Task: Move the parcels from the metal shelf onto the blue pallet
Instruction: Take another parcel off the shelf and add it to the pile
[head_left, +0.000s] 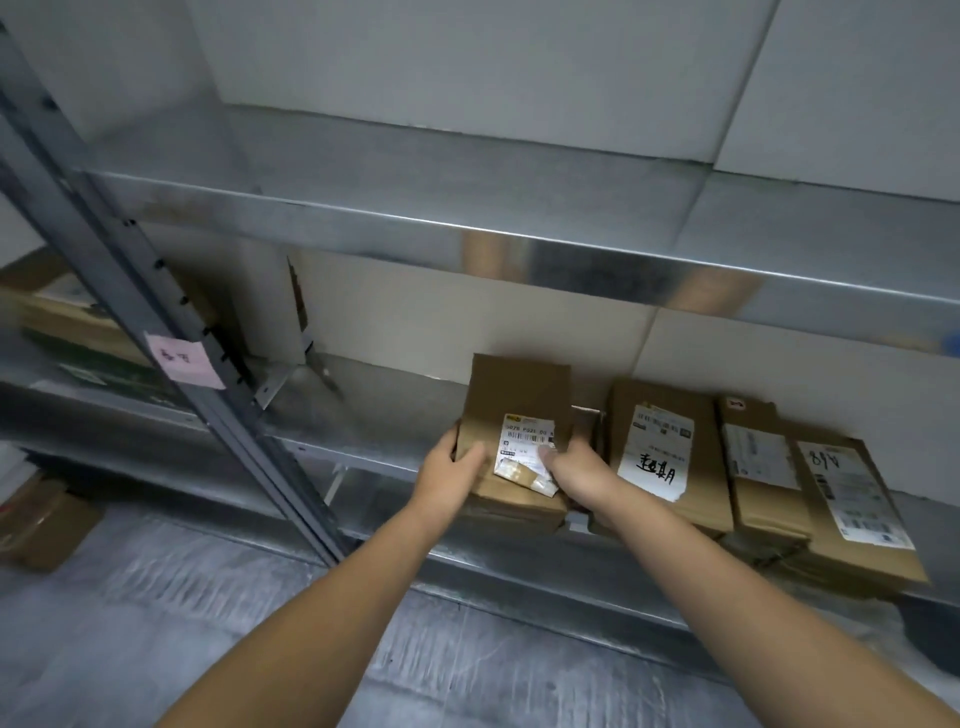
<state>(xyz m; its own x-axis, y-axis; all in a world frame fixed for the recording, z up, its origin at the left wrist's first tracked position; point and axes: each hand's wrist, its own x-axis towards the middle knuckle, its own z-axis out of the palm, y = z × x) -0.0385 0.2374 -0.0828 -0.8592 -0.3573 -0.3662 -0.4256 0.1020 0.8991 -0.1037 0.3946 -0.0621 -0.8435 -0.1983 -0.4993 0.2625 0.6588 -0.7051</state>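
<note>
Left hand (457, 470) and right hand (574, 470) grip a flat brown cardboard parcel (519, 405) by its sides, thumbs on top. Its white shipping label (524, 447) is creased and peeling at the near edge.

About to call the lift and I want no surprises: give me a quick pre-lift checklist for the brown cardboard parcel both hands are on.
1. Grip by the left hand on the brown cardboard parcel, left edge: ok.
2. Grip by the right hand, right edge, thumb on the white shipping label: ok.
3. Label stuck flat: not ok, its lower edge is crumpled and lifting.
4. Gap to the neighbouring brown parcel with handwritten label: cannot tell, the right hand hides it.
5. Headroom under the upper grey metal shelf board: ok.
6. Blue pallet ready: cannot tell, not in view.
</note>
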